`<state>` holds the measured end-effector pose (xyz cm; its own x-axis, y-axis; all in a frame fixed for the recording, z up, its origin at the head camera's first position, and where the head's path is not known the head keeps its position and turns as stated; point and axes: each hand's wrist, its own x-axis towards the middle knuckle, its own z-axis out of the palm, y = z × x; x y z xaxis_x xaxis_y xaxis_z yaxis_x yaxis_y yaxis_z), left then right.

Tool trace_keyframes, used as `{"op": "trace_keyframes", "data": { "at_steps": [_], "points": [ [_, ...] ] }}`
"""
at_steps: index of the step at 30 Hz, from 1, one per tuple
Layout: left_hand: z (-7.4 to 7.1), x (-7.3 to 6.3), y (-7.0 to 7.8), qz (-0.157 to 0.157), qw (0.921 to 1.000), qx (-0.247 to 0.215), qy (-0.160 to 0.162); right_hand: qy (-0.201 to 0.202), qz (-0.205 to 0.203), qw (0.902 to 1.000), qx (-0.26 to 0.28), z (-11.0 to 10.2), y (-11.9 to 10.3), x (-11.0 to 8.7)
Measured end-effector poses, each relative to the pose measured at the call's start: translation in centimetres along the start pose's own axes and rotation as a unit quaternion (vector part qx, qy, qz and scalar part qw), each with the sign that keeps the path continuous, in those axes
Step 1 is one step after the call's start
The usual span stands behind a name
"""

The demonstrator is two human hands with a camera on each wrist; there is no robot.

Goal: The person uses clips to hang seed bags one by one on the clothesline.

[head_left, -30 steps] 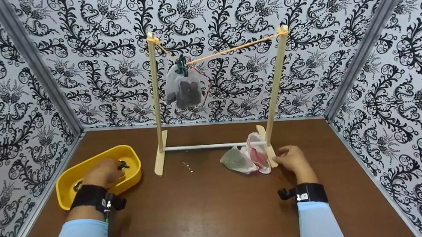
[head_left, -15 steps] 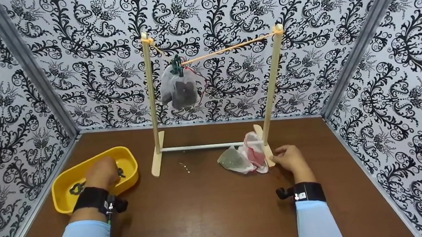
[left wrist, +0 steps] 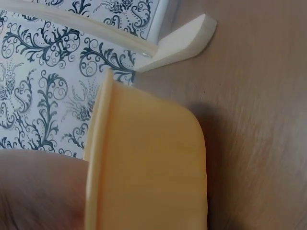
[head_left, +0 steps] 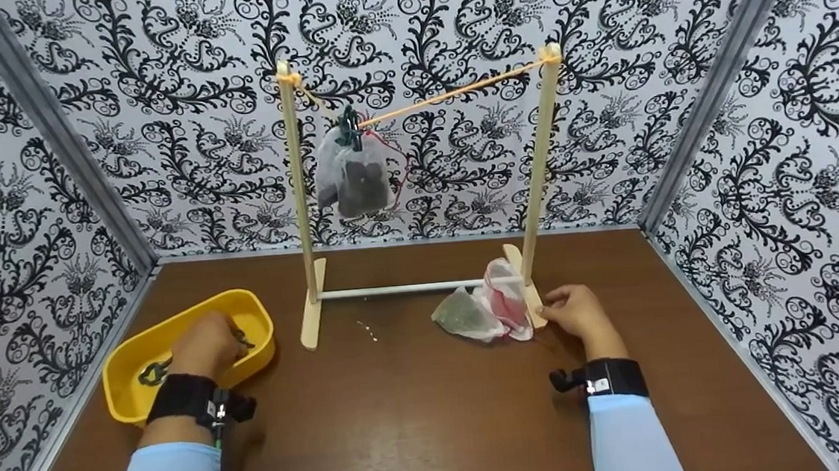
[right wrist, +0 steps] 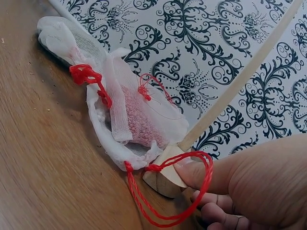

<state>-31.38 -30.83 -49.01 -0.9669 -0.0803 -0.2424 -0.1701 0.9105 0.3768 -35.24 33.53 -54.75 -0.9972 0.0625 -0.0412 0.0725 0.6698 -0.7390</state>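
My left hand (head_left: 207,346) reaches down into the yellow tray (head_left: 126,356); its fingertips are hidden at dark clips (head_left: 246,340) near the far end. Another dark clip (head_left: 153,373) lies behind the hand. On the right, my right hand (head_left: 579,316) has its thumb (right wrist: 192,172) against the front end of the stand's wooden foot (right wrist: 165,184), the other fingers loosely bent beside it. Just left of that foot lie a greenish filled mesh bag (head_left: 463,316) and a white mesh bag with pink contents (right wrist: 139,120). A red drawstring (right wrist: 208,177) loops in front of the thumb.
An orange cord (head_left: 453,92) runs between the stand's posts (head_left: 545,166). Clipped together near its left end, dark-filled mesh bags (head_left: 363,184) hang by green clips (head_left: 349,127) and pull it down. A white crossbar (head_left: 401,289) joins the feet. Small white crumbs (head_left: 369,331) lie on the table.
The left hand has shifted slightly within the tray among the clips. The right hand stays at the foot. The head view has shifted a little.
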Motion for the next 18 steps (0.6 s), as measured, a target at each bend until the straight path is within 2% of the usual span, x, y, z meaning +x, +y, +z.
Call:
{"op": "trace_keyframes", "data": {
  "at_steps": [2,5,8,11,14,16,18],
  "points": [
    [-0.1,-0.1,0.4,-0.007,0.9998,-0.007,0.016,0.0,0.003,1.0,0.001,0.0,0.0,0.1],
    [-0.5,-0.1,1.5,-0.018,0.9968,-0.027,0.073,0.0,0.003,1.0,-0.002,-0.1,0.1,0.2],
    [-1.1,-0.1,3.2,-0.023,0.9892,-0.05,0.135,0.003,0.002,1.0,-0.009,-0.1,0.1,0.2],
    [-1.5,-0.4,5.4,-0.012,0.9801,-0.077,0.183,0.004,0.0,0.9999,-0.014,-0.1,0.0,0.2],
    [-1.0,-0.9,7.7,0.019,0.9646,-0.111,0.239,0.004,0.003,0.9999,-0.014,-0.1,-0.1,0.2],
    [-0.3,-1.1,9.4,0.046,0.9485,-0.148,0.277,0.004,0.006,0.9999,-0.013,-0.1,-0.1,0.2],
    [0.5,-1.2,11.0,0.073,0.9278,-0.197,0.308,0.003,0.008,0.9999,-0.013,0.0,-0.1,0.1]
  ]
}}
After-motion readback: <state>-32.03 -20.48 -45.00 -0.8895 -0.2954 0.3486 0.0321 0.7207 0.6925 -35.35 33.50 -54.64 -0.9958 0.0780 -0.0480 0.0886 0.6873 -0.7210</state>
